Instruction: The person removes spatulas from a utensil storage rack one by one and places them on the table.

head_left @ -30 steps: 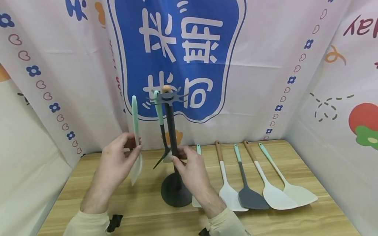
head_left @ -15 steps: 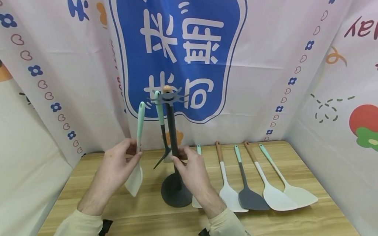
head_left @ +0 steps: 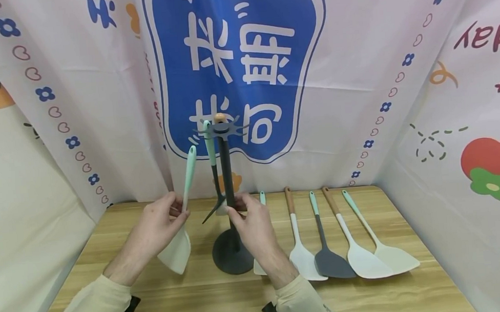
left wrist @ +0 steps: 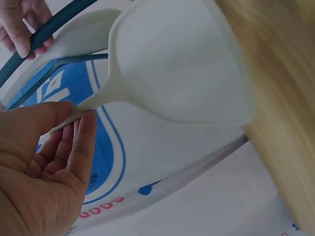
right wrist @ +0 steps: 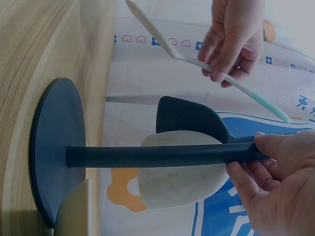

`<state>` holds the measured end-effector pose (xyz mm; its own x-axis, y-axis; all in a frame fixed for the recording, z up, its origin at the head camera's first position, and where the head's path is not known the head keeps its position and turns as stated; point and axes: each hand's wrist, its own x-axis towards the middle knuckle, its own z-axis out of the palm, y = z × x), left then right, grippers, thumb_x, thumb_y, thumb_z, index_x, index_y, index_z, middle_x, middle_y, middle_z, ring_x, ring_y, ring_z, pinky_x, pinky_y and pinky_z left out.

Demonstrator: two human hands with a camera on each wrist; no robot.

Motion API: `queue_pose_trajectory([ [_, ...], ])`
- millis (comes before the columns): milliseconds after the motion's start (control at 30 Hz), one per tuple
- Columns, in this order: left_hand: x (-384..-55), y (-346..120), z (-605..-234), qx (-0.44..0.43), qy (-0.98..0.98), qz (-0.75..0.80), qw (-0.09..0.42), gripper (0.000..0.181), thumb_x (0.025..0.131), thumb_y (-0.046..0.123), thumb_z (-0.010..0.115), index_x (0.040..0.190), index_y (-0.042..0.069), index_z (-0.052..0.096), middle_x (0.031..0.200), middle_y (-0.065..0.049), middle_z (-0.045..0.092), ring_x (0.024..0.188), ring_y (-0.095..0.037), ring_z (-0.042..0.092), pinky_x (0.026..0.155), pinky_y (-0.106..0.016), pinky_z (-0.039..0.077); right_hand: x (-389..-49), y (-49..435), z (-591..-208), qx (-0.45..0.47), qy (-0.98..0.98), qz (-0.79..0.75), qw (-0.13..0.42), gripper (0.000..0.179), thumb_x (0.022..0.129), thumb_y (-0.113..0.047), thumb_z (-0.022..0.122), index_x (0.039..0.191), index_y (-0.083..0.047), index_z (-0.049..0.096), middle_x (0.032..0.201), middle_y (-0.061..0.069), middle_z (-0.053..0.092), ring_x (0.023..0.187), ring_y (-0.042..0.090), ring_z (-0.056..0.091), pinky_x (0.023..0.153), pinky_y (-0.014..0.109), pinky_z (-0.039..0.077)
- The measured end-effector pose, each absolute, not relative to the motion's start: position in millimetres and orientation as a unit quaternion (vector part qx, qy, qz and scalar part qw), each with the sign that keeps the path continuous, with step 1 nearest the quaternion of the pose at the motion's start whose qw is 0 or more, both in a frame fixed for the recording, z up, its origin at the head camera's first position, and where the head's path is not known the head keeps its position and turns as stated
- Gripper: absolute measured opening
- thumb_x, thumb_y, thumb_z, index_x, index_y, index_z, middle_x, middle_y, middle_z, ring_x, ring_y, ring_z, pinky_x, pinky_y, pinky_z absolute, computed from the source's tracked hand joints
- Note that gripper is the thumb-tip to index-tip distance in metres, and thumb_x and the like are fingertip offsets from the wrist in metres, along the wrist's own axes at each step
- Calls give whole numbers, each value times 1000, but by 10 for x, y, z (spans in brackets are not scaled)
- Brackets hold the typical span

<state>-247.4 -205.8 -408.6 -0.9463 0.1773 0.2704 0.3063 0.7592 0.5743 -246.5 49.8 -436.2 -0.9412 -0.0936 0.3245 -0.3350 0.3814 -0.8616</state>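
Observation:
My left hand (head_left: 160,224) pinches the shaft of a cream spatula (head_left: 178,252) with a mint handle, left of the utensil stand. It leans with its handle end up and right, the broad blade low over the table. My right hand (head_left: 255,221) grips the black pole of the stand (right wrist: 113,156) between thumb and fingers. From the stand's spoked top (head_left: 221,129) hangs a dark spatula (head_left: 217,178) with a mint handle. A white-headed utensil (right wrist: 182,189) hangs behind the pole, partly hidden by it in the right wrist view.
Several spatulas lie in a row on the wooden table (head_left: 200,307) at right: a white one (head_left: 303,262), a dark grey one (head_left: 334,263), another white one (head_left: 366,259) and a cream one (head_left: 396,254). My right arm partly covers one more. Printed cloth hangs behind and at the sides.
My left hand has lowered the cream spatula slightly and tilted it, so its handle end leans toward the stand and the blade's broad face shows. My right hand has stayed on the pole.

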Motion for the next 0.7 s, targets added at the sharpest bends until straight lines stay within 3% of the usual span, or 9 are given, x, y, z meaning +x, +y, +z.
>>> queue_pose_trajectory([
  [300,-2519,-2137,-4252,-126,-930,-343,40,19,110,10,78,125,-1,72,114,-18,84,103,-29,86,80,-41,75,-2471,506,-4364,126,-826,539,107,26,115,-17,78,139,-8,78,129,11,83,121,28,83,98,33,75],
  [700,-2586,-2140,-4506,-123,-923,-364,-28,16,107,9,80,118,1,73,106,-13,80,87,-18,74,66,-29,61,-2471,507,-4359,124,-827,539,104,26,115,-19,78,139,-9,78,128,10,82,119,25,82,99,33,74],
])
